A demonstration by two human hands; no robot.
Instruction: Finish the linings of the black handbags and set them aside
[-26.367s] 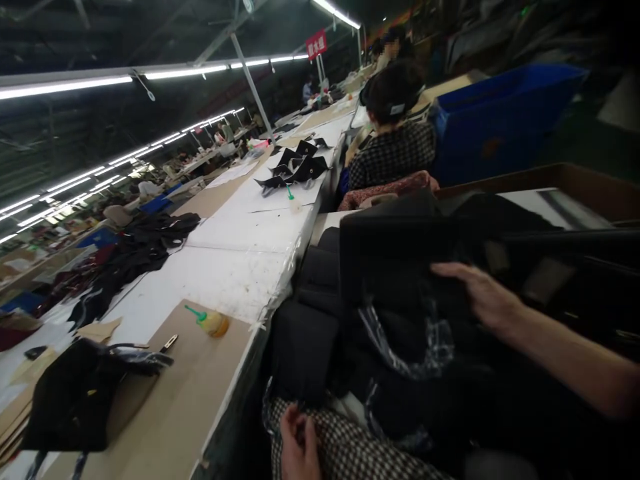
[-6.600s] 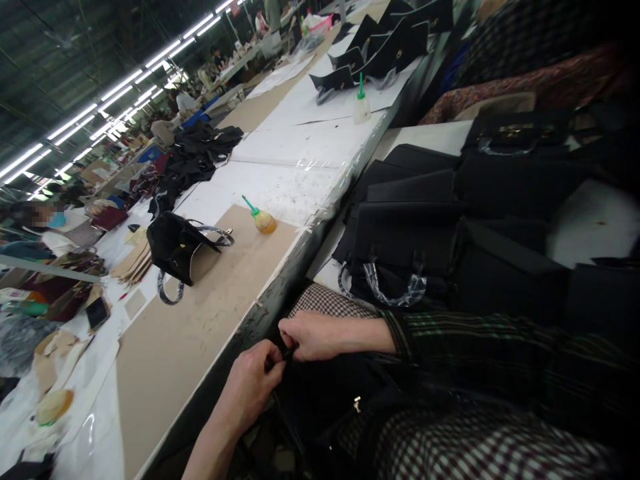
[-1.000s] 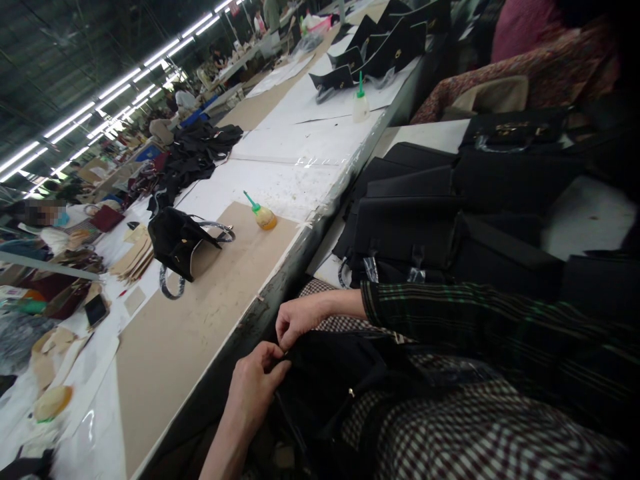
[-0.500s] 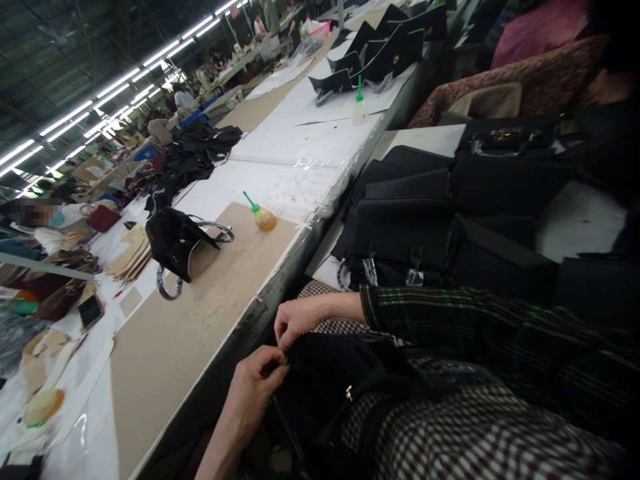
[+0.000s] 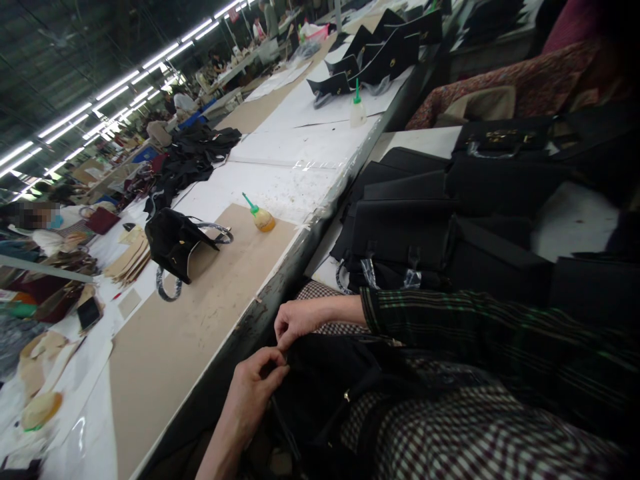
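Observation:
A black handbag point(image 5: 325, 373) with small gold-coloured metal fittings lies across my lap, over a checked apron point(image 5: 460, 427). My left hand point(image 5: 257, 377) pinches the bag's near-left edge between thumb and fingertips. Right beside it, my right hand point(image 5: 297, 320) is closed on the same edge, its fingertips almost meeting those of the left. Whatever fine detail sits between the fingertips is too small to make out. The lower part of the bag fades into shadow.
On the table at left stand another black handbag point(image 5: 173, 243) with wrapped handles and a green-tipped glue bottle point(image 5: 263, 219). Black bag pieces point(image 5: 405, 227) are stacked at my right. Farther up are a second bottle point(image 5: 357, 113) and open black bag bodies point(image 5: 385, 60). A masked person sits at far left.
Both hands keep their pinch on the bag's edge with hardly any movement. The view has shifted very slightly, and the pink-sleeved person at upper right has moved to the right.

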